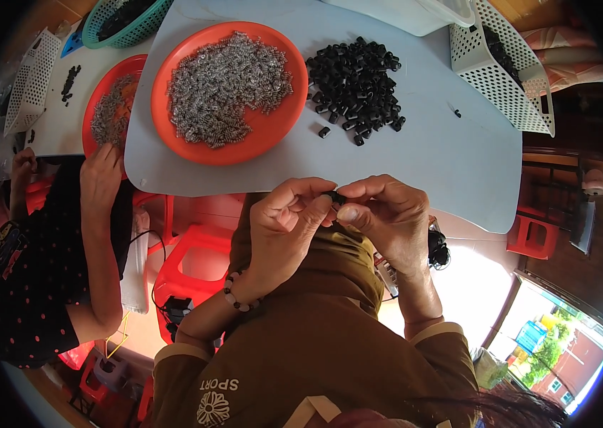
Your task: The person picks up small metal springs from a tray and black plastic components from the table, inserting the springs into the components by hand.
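Note:
Close in front of my body, just off the table's near edge, both hands meet at a small black plastic piece (333, 196). My left hand (281, 227) pinches it between thumb and forefinger, and my right hand (392, 222) pinches it from the other side. Fingertips cover most of the piece; whether a spring is in it I cannot tell. Beyond my left hand, an orange plate (160, 135) holds a heap of small metal springs (223, 85). A pile of short black plastic caps (358, 85) lies on the grey table (451, 167) to its right.
At left a co-worker's hand (102, 175) reaches to a red plate (89, 121) of springs. White perforated baskets (540, 110) and a teal basket (130, 37) stand at the far edges. One loose black piece (458, 113) lies at right. A red stool (187, 267) stands below the table.

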Available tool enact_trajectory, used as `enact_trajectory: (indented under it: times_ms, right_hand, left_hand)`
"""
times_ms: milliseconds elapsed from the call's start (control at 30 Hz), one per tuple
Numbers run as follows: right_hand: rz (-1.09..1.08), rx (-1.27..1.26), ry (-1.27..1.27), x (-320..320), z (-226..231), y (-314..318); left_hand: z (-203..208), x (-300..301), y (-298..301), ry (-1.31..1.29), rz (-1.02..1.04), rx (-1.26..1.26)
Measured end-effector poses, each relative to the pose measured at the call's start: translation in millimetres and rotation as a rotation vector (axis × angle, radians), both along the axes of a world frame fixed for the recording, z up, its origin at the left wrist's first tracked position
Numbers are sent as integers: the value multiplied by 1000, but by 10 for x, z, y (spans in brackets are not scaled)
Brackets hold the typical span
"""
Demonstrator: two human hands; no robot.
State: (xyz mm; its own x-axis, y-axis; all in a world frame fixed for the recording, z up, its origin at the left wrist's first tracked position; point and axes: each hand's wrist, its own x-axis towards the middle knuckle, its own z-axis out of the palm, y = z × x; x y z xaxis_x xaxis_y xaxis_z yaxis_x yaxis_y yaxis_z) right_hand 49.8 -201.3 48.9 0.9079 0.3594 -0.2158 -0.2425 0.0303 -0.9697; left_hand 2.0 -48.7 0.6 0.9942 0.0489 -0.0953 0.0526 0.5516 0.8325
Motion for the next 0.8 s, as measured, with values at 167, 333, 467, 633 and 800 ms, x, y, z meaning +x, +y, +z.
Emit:
enact_trajectory:
  times_ms: [167, 333, 467, 633, 800]
  right_hand:
    - [23, 63, -10, 12, -65, -61]
    - [62, 130, 83, 19, -111, -126]
    - [86, 191, 121, -1, -160, -149]
    - [88, 209, 135, -8, -221, -167]
    - [86, 212, 114, -28, -276, -221]
  left_hand:
    - [28, -35, 1, -9, 1, 10]
    - [43, -74, 7, -55, 7, 70]
    - [66, -110, 10, -40, -8, 58]
    - [36, -119, 14, -50, -31, 87]
    - [-33, -125, -6, -71, -51, 66]
